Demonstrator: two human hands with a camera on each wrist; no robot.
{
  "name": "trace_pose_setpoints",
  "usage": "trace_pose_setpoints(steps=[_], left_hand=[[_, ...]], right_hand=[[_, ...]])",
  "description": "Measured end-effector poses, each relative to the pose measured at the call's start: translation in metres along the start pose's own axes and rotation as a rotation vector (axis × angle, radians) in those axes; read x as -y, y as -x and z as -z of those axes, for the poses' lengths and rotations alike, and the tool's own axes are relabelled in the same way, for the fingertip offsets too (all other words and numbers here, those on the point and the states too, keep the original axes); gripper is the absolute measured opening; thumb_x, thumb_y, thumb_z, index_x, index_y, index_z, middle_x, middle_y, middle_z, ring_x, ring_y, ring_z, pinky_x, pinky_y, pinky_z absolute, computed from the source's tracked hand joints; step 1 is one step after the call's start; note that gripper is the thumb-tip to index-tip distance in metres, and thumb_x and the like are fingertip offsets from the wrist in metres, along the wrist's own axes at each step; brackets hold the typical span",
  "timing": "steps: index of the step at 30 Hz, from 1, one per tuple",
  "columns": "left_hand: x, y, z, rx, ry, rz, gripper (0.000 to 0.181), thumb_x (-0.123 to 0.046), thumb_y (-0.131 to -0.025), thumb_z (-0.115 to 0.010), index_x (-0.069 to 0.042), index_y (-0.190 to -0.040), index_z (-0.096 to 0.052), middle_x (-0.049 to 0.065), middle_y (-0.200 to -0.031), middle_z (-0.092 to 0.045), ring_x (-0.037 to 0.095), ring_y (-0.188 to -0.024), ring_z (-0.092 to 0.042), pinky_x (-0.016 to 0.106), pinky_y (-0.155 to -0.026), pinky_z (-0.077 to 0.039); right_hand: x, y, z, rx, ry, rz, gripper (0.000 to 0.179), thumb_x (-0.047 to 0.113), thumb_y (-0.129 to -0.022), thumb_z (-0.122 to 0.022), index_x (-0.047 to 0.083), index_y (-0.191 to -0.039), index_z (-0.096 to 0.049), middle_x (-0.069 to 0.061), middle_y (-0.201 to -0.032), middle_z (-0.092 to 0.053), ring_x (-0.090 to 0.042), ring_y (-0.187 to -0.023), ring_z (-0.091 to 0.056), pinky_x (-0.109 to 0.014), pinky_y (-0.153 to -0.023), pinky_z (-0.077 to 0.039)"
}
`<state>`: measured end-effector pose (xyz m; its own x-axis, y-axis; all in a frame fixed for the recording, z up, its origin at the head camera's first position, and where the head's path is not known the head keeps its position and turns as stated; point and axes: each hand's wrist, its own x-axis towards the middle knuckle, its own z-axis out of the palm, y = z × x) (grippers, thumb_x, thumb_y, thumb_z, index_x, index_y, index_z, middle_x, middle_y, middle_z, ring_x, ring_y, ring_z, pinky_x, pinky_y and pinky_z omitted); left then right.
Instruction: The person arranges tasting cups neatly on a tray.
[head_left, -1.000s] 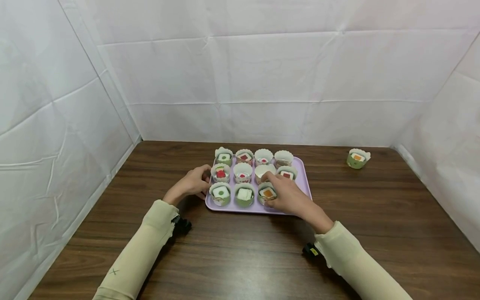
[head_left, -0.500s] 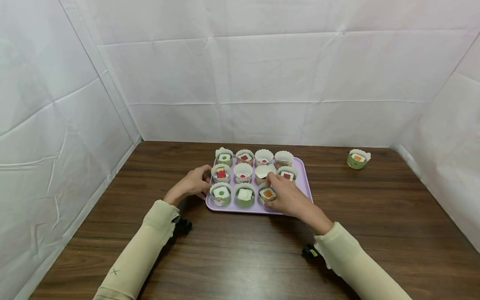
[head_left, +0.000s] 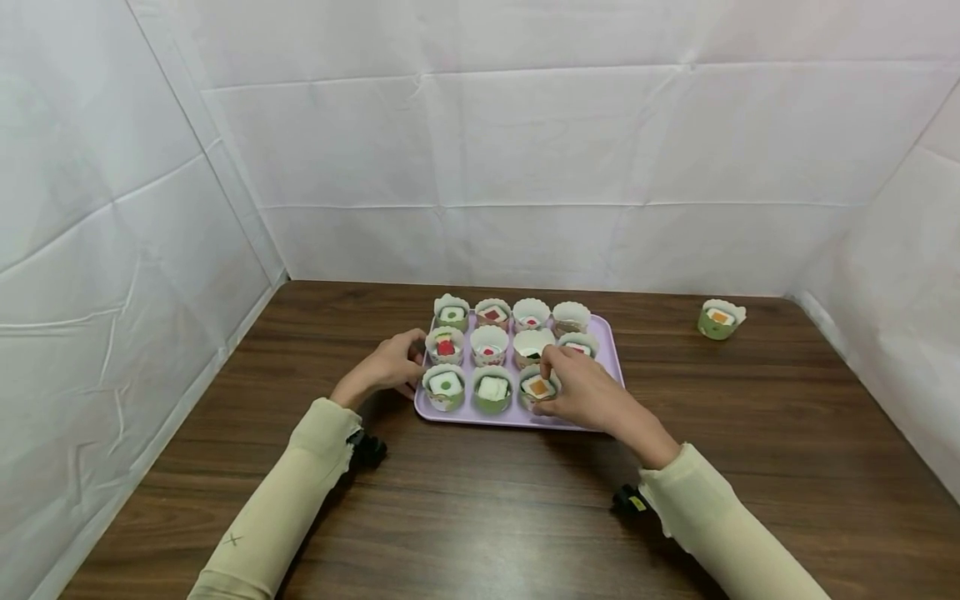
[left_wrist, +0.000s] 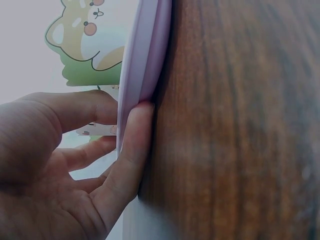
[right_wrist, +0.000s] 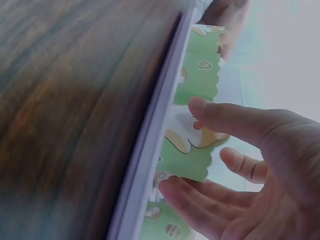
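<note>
A lilac tray [head_left: 609, 367] holds rows of patterned paper baking cups, most with small white or coloured pieces inside. My left hand [head_left: 386, 362] pinches the tray's left rim; in the left wrist view the rim [left_wrist: 142, 50] runs between my digits, beside a cartoon-animal cup [left_wrist: 100, 45]. My right hand [head_left: 588, 392] is spread over the front right corner, around a green cup [head_left: 529, 402] with an orange-topped white piece [head_left: 538, 387]. In the right wrist view its thumb overlaps that cup [right_wrist: 187, 135], and its fingers [right_wrist: 210, 197] stand loose and apart.
One more green cup [head_left: 717, 321] with an orange-topped piece stands alone at the back right of the wooden table [head_left: 480, 517]. White sheeting [head_left: 525, 142] rises behind the table and on both sides.
The fingers of my right hand have drifted right, away from the middle of the green cup. My left hand stays on the tray rim. The whole view has shifted slightly.
</note>
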<state>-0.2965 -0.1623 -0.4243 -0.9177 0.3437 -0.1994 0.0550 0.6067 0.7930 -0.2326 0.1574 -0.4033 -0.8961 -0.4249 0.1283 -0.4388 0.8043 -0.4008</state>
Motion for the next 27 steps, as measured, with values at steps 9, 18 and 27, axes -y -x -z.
trace_pose_setpoints(steps=[9,18,27], left_hand=[[-0.002,0.002,0.0,0.001,-0.001,0.01,0.045,-0.001,-0.095,-0.061,-0.002,-0.138,-0.048,0.015,-0.098,-0.056,0.02,-0.07,-0.063,0.037,-0.061,-0.065],[-0.003,0.001,-0.001,-0.001,0.019,0.006,0.047,0.001,-0.093,-0.06,-0.001,-0.139,-0.048,0.015,-0.097,-0.055,0.019,-0.068,-0.062,0.036,-0.06,-0.065],[-0.004,0.002,0.0,-0.002,0.015,0.003,0.047,0.001,-0.093,-0.06,-0.001,-0.139,-0.047,0.015,-0.098,-0.056,0.019,-0.068,-0.063,0.037,-0.06,-0.065]], right_hand=[[-0.008,0.004,0.01,-0.041,0.01,0.038,0.047,0.029,-0.075,-0.094,0.01,-0.098,-0.057,-0.007,-0.101,-0.063,-0.02,-0.089,-0.056,-0.036,-0.076,-0.049],[-0.014,0.008,0.024,-0.107,-0.06,0.085,0.038,0.037,-0.087,-0.083,0.008,-0.1,-0.062,-0.009,-0.101,-0.069,-0.023,-0.094,-0.066,-0.039,-0.081,-0.056],[-0.03,0.014,0.027,-0.162,-0.126,0.063,0.029,0.035,-0.096,-0.074,0.01,-0.106,-0.061,-0.011,-0.107,-0.072,-0.025,-0.099,-0.072,-0.044,-0.08,-0.062]])
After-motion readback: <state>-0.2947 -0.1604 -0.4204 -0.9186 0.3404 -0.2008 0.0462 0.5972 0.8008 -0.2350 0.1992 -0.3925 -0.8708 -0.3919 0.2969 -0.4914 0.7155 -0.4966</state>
